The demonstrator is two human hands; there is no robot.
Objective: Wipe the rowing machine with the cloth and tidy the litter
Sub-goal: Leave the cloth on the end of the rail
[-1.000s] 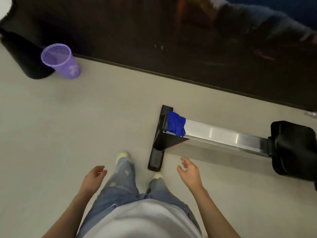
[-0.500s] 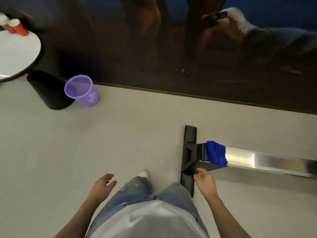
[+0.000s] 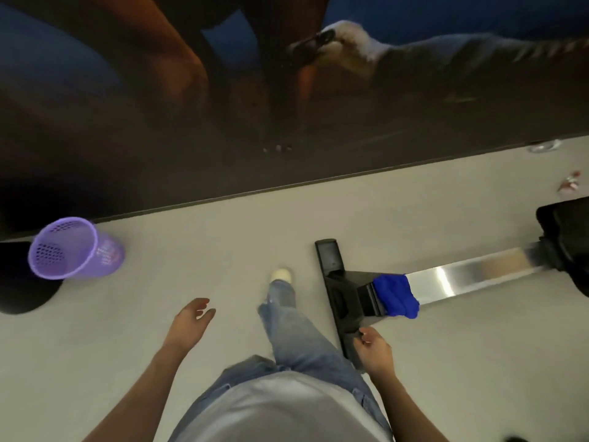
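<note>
A blue cloth (image 3: 396,295) lies draped over the end of the rowing machine's silver rail (image 3: 468,277), next to its black foot bar (image 3: 338,288). The black seat (image 3: 567,237) sits at the rail's far right. My right hand (image 3: 373,349) hangs empty with loosely curled fingers, just below the foot bar and apart from the cloth. My left hand (image 3: 191,320) is empty over bare floor, fingers apart. A crumpled wrapper (image 3: 569,184) lies on the floor at the far right by the wall. A purple mesh bin (image 3: 71,248) stands at the left.
A dark wall mural (image 3: 287,90) runs along the far side of the grey floor. A black cone-shaped table base (image 3: 22,282) stands beside the purple bin. A small clear round object (image 3: 543,145) lies by the wall at right. My leg and white shoe (image 3: 282,275) step forward.
The view has swung, so the bin sits lower left and the rail angles up to the right, with the seat and litter now showing. My right hand stays near the foot bar. Both hands remain empty.
</note>
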